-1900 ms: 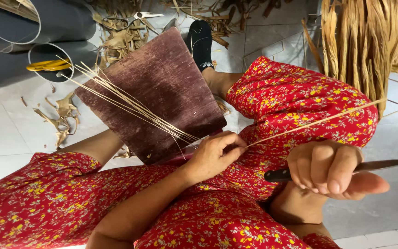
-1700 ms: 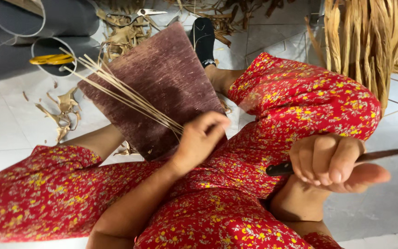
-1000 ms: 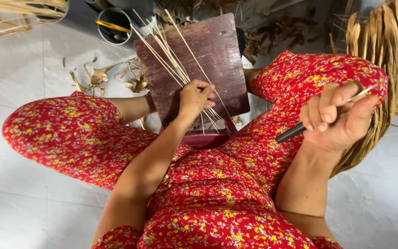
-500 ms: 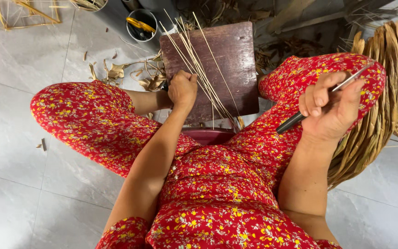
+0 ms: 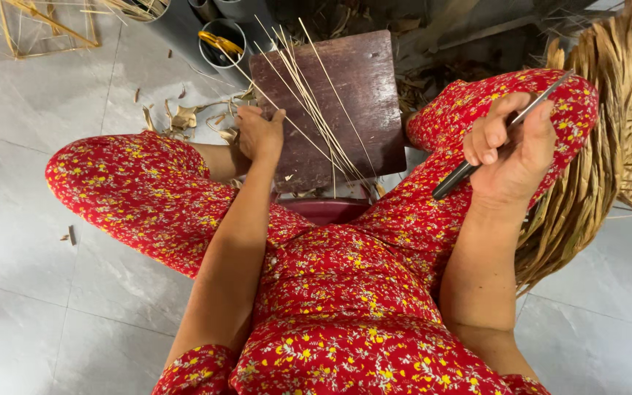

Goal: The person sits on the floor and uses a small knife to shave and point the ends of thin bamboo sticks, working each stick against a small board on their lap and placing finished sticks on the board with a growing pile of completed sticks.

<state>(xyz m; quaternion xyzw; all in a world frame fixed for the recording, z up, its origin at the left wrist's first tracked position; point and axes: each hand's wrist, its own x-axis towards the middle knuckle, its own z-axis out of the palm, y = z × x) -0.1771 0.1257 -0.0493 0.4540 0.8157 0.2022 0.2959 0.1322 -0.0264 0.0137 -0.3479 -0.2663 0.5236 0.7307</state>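
- Fingers (image 5: pixel 493 128) of the right hand (image 5: pixel 510 150) are curled shut around a slim knife with a black handle and a grey metal blade (image 5: pixel 499 135), raised above the right knee with the blade slanting up and away.
- Left hand (image 5: pixel 259 134) rests palm down on the near left edge of a dark reddish-brown wooden board (image 5: pixel 360 88); its fingers are bent at the board's edge, and I cannot tell whether they pinch anything.
- Just beside that hand, a fan of thin, pale straw-coloured splints (image 5: pixel 309 102) lies across the board, gathered at the near end and spreading toward the far end.
- To do this well, I judge the left hand should press the gathered ends flat so the fan cannot slide, and the knife should come down with its edge turned away from the left fingers and the knee.
- Legs in red cloth with small yellow flowers (image 5: pixel 148 197) flank the board on a pale grey tiled floor (image 5: pixel 31 110).
- No packages, labels or signs are visible.
- Grey round tubes (image 5: pixel 221 33) stand at the far side, one with a yellow strip inside.
- Dried tan leaf scraps (image 5: pixel 184 117) lie on the floor to the left, and a bundle of dried golden-brown palm leaves (image 5: pixel 587 146) hangs on the right.
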